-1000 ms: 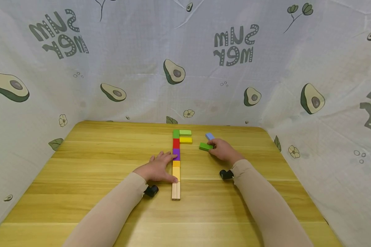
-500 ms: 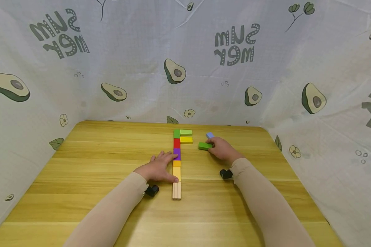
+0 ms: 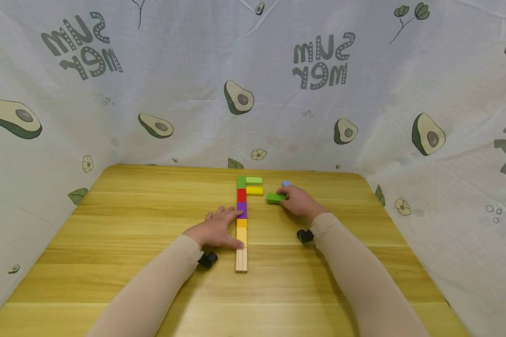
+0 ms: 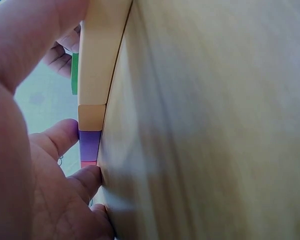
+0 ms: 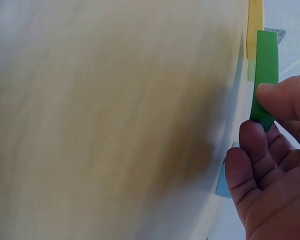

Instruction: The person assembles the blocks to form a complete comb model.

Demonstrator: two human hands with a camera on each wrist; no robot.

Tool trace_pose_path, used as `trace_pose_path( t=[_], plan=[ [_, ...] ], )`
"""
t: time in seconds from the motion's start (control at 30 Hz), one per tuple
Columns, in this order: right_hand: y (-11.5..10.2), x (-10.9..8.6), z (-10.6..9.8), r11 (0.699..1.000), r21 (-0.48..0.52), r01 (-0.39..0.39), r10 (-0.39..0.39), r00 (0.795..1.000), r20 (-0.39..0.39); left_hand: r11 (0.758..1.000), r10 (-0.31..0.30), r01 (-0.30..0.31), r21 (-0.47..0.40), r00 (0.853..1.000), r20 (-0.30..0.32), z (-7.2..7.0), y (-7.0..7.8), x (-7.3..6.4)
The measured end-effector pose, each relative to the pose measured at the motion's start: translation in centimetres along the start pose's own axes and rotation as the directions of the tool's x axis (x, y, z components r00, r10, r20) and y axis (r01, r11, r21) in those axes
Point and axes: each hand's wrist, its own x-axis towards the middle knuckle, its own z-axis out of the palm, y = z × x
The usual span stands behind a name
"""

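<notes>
Several coloured blocks lie end to end in a straight row: green [image 3: 241, 182], red [image 3: 241, 195], purple [image 3: 243, 206], orange [image 3: 242, 223], pale yellow [image 3: 243, 235] and plain wood [image 3: 241, 261]. My left hand [image 3: 212, 231] rests along the row's left side, fingers spread. Its index fingertip touches the purple block and its thumb the pale yellow one, near the joint with the wooden block. To the right, my right hand [image 3: 301, 202] pinches a green block [image 3: 274, 198] between thumb and fingers, its long side crosswise. The right wrist view shows this green block [image 5: 266, 57] too.
A light green block [image 3: 254, 180] and a yellow block [image 3: 255, 191] stick out rightward from the row's far end. Beyond my right hand lies a blue block [image 3: 286, 183], partly hidden. Patterned cloth [image 3: 194, 70] hangs behind the wooden table [image 3: 152, 196].
My right hand has shifted slightly left with the green block, bringing it closer to the row. The left hand stays in place.
</notes>
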Motion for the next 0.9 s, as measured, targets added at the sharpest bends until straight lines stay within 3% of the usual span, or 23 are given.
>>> trace_pose_path(
  t=[0.57, 0.9],
  plan=[
    [-1.4, 0.0, 0.4, 0.997, 0.009, 0.074, -0.074, 0.997, 0.011, 1.000, 0.004, -0.004, 0.023, 1.000, 0.005, -0.1, -0.1, 0.0],
    [-2.8, 1.1, 1.6, 0.995, 0.024, 0.095, -0.097, 0.994, 0.057, 1.000, 0.005, -0.005, 0.015, 1.000, 0.005, 0.0, -0.1, 0.1]
  ],
)
